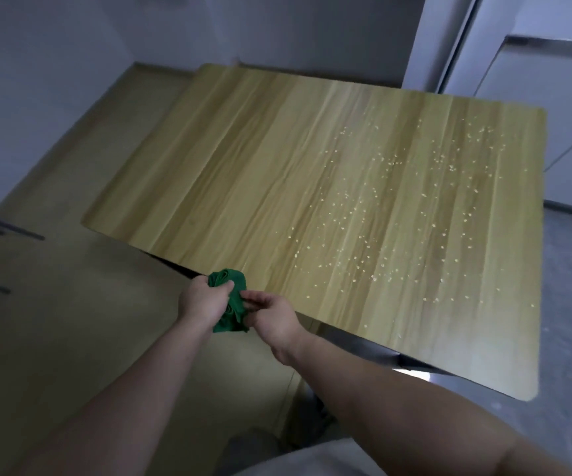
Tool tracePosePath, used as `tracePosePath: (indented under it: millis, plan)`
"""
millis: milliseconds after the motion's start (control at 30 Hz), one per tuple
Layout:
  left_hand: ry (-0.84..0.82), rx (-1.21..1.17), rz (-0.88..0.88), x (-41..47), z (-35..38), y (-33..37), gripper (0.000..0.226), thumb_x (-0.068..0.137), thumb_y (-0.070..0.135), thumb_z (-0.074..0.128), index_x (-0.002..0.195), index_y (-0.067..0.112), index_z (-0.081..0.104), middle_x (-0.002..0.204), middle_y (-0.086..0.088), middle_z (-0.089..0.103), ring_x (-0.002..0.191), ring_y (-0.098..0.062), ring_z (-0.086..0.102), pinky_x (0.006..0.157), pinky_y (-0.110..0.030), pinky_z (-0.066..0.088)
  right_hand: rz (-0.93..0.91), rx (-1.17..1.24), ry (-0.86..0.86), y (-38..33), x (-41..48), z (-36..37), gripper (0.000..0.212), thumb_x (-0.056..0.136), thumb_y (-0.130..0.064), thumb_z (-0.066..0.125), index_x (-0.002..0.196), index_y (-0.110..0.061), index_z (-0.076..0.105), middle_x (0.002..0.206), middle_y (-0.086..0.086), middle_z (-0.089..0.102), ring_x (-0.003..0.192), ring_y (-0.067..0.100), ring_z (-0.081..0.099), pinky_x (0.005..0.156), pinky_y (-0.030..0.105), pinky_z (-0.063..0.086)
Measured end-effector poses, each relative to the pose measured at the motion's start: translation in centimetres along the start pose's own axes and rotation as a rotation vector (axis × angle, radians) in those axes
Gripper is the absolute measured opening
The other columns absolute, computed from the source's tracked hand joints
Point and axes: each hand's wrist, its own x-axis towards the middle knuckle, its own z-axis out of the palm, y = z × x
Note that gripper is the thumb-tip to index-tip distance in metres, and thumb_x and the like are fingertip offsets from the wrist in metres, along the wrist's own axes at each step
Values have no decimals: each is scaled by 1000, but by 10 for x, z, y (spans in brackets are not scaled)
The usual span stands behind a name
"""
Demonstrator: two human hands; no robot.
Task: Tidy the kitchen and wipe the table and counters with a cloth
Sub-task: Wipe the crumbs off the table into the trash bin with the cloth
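A bunched green cloth (231,297) is held between both hands at the near edge of a light wooden table (243,166). My left hand (203,300) grips its upper left part, thumb pressed into the fabric. My right hand (274,319) pinches its lower right side with the fingertips. The cloth hangs partly over the table edge, above the floor. Several pale crumbs (397,214) lie scattered over the right half of the tabletop.
Wood-look floor (71,304) lies left of the table, grey floor (569,286) to the right. White walls and a white door (535,97) stand behind. Dark metal bars (3,228) poke in at the left edge.
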Motion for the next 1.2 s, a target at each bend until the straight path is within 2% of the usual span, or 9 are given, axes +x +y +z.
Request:
tracePosePath:
  millis: [100,200,300,433,633,800,900,1000,1200]
  plan:
    - [-60,31,11,22,-3,14,21,77,39,69,81,19,70,79,-5,72,73,-28,69,71,-47,61,-14,-164,54,-7,20,8,55,82,6,64,134,-10,58,120,5,67,102,15,67,80,22,58]
    - [-111,145,70,47,0,29,23,77,35,71,70,15,63,73,-8,68,70,-29,66,63,-36,56,-7,-266,133,-9,40,20,60,77,-13,78,133,-15,56,122,-1,64,104,14,65,93,32,56]
    - [-200,263,116,78,4,40,20,75,30,73,73,12,65,72,-8,68,69,-28,66,60,-33,56,-31,-244,220,1,64,38,69,65,-24,91,122,-20,51,108,-6,64,100,12,66,89,33,57]
    - [-390,434,182,122,12,45,23,64,30,69,79,11,68,76,-9,72,70,-28,69,67,-42,62,-24,-373,446,17,103,67,90,52,-50,88,126,-24,45,120,-1,58,104,14,62,91,38,57]
    - [-619,487,234,154,34,45,25,76,26,78,86,5,68,82,-13,72,73,-27,71,65,-39,62,-30,-388,893,37,140,99,59,78,-31,77,126,-20,44,121,2,43,101,24,57,82,36,51]
    - [-690,433,209,162,60,42,26,82,14,79,96,-6,67,90,-18,71,78,-30,72,73,-44,62,-2,-542,1029,50,141,90,27,87,-18,66,110,-14,53,112,6,44,89,31,56,64,37,45]
    - [-784,395,172,150,75,41,23,85,5,75,104,-5,66,95,-20,70,84,-32,71,72,-39,60,13,-525,1128,51,132,79,21,86,-15,65,104,-13,54,107,6,44,87,29,54,64,33,36]
    - [-806,375,159,125,92,42,14,85,4,75,94,1,66,86,-15,70,70,-26,70,55,-29,57,42,-485,1212,54,118,60,19,86,-14,64,102,-13,55,106,6,44,86,29,53,64,32,33]
    - [-840,331,179,71,135,42,15,83,6,78,88,4,64,87,-16,70,70,-26,69,57,-29,57,87,-453,1320,65,78,11,21,81,-17,63,101,-15,55,105,5,44,87,32,54,66,44,51]
